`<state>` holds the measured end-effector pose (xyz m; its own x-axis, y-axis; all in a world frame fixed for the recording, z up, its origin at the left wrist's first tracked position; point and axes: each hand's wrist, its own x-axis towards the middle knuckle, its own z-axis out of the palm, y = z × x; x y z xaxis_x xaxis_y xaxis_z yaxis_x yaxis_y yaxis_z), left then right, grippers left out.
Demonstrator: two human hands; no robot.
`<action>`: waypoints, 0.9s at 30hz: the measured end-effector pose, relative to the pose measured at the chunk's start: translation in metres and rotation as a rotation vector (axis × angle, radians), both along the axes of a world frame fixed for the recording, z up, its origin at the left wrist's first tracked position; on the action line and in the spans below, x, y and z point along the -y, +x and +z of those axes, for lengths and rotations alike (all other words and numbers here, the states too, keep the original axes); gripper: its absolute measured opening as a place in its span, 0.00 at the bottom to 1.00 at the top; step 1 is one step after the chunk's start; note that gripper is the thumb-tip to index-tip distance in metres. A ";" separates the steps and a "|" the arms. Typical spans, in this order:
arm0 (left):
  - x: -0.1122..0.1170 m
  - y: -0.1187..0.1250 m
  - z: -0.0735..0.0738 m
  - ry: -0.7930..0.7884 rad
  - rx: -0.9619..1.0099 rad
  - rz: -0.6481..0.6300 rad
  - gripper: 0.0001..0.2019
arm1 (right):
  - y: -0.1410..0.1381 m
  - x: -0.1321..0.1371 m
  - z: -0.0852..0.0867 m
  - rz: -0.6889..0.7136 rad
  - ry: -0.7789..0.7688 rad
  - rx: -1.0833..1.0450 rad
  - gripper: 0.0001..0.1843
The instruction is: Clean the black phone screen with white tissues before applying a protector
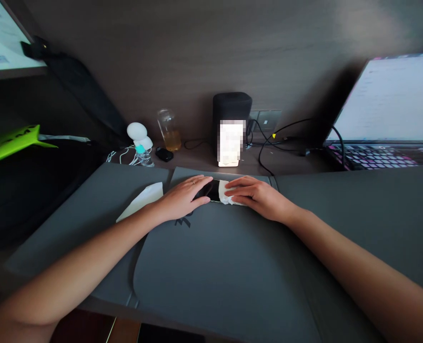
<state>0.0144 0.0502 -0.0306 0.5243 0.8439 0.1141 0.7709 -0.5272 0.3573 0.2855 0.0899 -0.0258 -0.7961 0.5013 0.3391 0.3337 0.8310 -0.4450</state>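
A black phone [211,191] lies flat on the grey desk mat [211,267] near its far edge. My left hand [183,197] lies across the phone's left end, fingers stretched out and resting on it to steady it. My right hand [255,193] presses a crumpled white wipe [227,194] onto the phone's right end, fingers flat on top of the wipe. A second white tissue [142,200] lies on the mat to the left of my left hand.
Behind the mat stand a black speaker [232,112], a white box [230,143], a glass bottle [169,129], a white mushroom lamp [139,133] and cables [268,143]. An open laptop [386,119] sits at right. A black bag with a green item [9,143] lies at left.
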 end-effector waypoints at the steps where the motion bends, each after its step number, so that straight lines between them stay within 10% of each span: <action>1: 0.000 0.000 0.000 0.003 0.002 -0.001 0.26 | -0.001 0.001 0.000 0.002 0.010 0.007 0.12; 27: 0.001 -0.001 0.000 -0.014 0.005 0.008 0.26 | 0.013 0.006 0.010 0.065 0.035 0.154 0.16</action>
